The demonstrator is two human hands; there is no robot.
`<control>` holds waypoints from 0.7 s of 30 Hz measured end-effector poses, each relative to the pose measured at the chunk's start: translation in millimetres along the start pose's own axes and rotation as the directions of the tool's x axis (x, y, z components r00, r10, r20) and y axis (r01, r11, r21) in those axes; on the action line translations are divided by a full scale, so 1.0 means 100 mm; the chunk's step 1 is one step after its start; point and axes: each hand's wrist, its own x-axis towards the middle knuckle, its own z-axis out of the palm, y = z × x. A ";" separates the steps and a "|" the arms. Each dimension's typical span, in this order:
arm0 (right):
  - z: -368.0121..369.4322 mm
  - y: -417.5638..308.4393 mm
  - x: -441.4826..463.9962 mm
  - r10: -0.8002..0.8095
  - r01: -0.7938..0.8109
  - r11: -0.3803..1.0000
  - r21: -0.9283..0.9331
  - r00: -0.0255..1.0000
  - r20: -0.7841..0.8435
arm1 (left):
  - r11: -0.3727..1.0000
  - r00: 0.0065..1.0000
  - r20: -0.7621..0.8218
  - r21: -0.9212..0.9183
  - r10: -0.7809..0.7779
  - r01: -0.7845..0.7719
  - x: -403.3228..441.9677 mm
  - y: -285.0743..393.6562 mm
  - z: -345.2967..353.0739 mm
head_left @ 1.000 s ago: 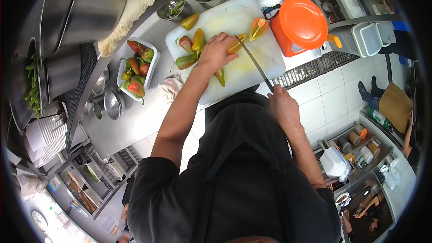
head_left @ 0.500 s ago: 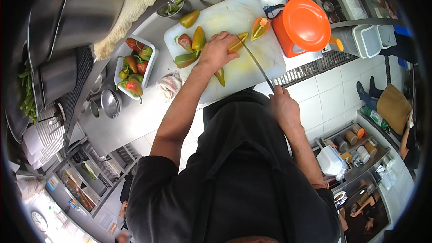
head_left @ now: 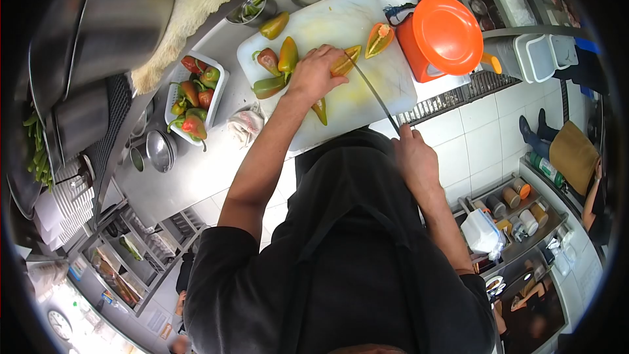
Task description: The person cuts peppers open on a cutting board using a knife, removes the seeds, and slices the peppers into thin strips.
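Two bare hands, well apart – the left hand (head_left: 316, 72) clamps a yellow-green pepper piece (head_left: 341, 65) down on the white plastic cutting board (head_left: 331, 23), and the right hand (head_left: 417, 154) is wrapped round the handle end of a long, thin steel knife (head_left: 377, 96). Compared with a second ago, the blade's tip looks drawn back slightly over that piece – left hand hasn't budged. An opened orange pepper half (head_left: 379, 40) still lies near the orange-lidded container (head_left: 447, 34).
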 end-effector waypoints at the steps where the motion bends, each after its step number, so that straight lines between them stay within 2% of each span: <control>1: 0.01 0.01 0.00 -0.004 0.004 1.000 0.001 1.000 -0.003 | 1.000 1.000 0.000 -0.006 0.001 -0.001 0.00 0.00 0.00; 7: 0.05 0.01 0.00 -0.001 0.001 1.000 -0.001 1.000 -0.002 | 1.000 1.000 -0.006 -0.001 0.009 -0.009 0.00 -0.01 0.01; 18: 0.25 0.07 0.24 0.017 -0.016 1.000 -0.013 0.992 0.125 | 1.000 1.000 0.007 0.013 0.003 -0.003 0.03 -0.01 0.02; 21: 0.43 0.14 0.32 0.005 -0.006 1.000 0.003 0.995 0.098 | 1.000 1.000 0.006 0.021 0.008 -0.008 0.03 -0.01 0.01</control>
